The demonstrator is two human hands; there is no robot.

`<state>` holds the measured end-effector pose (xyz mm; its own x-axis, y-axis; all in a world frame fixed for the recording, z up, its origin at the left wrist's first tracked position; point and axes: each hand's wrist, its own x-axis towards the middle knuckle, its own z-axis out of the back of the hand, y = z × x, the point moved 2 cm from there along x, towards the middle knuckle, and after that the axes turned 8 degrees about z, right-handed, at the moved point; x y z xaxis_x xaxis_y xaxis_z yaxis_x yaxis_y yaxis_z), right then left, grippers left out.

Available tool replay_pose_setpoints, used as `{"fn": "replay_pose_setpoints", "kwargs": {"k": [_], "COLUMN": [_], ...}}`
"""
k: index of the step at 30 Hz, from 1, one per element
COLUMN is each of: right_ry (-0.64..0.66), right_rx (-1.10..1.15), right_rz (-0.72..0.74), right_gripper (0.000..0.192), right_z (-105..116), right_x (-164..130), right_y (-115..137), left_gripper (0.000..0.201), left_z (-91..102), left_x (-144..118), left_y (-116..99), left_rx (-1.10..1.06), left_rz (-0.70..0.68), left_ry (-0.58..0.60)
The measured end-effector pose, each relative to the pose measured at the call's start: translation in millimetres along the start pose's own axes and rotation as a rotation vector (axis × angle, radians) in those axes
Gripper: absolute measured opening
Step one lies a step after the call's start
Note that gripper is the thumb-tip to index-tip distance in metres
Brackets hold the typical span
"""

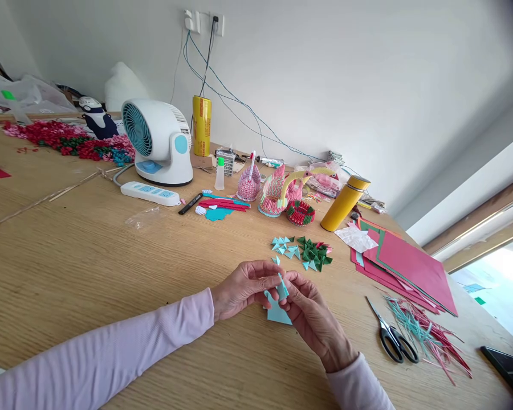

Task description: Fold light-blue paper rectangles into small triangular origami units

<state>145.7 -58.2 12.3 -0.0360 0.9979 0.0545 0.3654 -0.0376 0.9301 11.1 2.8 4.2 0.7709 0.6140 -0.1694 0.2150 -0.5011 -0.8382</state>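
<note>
1. My left hand [241,287] and right hand [312,319] meet over the table [89,262], fingertips pressed together on a small blue paper [282,286], which I hold just above the wood, mid-fold.
2. A flat blue sheet [277,313] lies on the table right under my hands, partly hidden by them.
3. Done so far, as I judge it: just beyond my hands sit a scatter of folded blue triangles [284,246] and, beside it, a heap of green triangles [314,255]. The blue group is the smaller one.
4. Left to do, I judge: the piece in my fingers is not yet a finished triangle, and the sheet below is uncut.
5. To my right lie scissors [393,339], touching a tangle of thin paper strips [427,336], with a stack of red sheets [410,267] behind them.
6. Further back stand paper swans [277,191], a yellow flask [345,202], a white fan [158,139] and a power strip [149,193].
7. The table is pale wood, against a plain white wall [346,68] with a socket and trailing cables. A window shows at the far right.
</note>
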Motion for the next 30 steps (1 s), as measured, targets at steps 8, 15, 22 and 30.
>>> {"fn": "replay_pose_setpoints", "kwargs": {"k": [8, 15, 22, 30], "right_ry": [-0.059, -0.164, -0.235, -0.271], "right_rx": [-0.106, -0.341, -0.381, -0.384], "right_rz": [0.144, 0.280, 0.315, 0.271], "right_gripper": [0.029, 0.028, 0.028, 0.029], "right_z": [-4.8, 1.0, 12.2, 15.5], "right_x": [-0.2, 3.5, 4.1, 5.4], "right_y": [-5.4, -5.5, -0.4, -7.7], "left_gripper": [0.031, 0.034, 0.033, 0.032], "left_z": [5.0, 0.6, 5.2, 6.4], "left_x": [3.5, -0.9, 2.4, 3.8], "left_y": [1.6, -5.5, 0.2, 4.8], "left_rx": [-0.055, 0.197, 0.382, 0.346], "left_rz": [-0.086, -0.241, -0.215, -0.192], "left_ry": [-0.112, -0.221, -0.125, -0.097]}}
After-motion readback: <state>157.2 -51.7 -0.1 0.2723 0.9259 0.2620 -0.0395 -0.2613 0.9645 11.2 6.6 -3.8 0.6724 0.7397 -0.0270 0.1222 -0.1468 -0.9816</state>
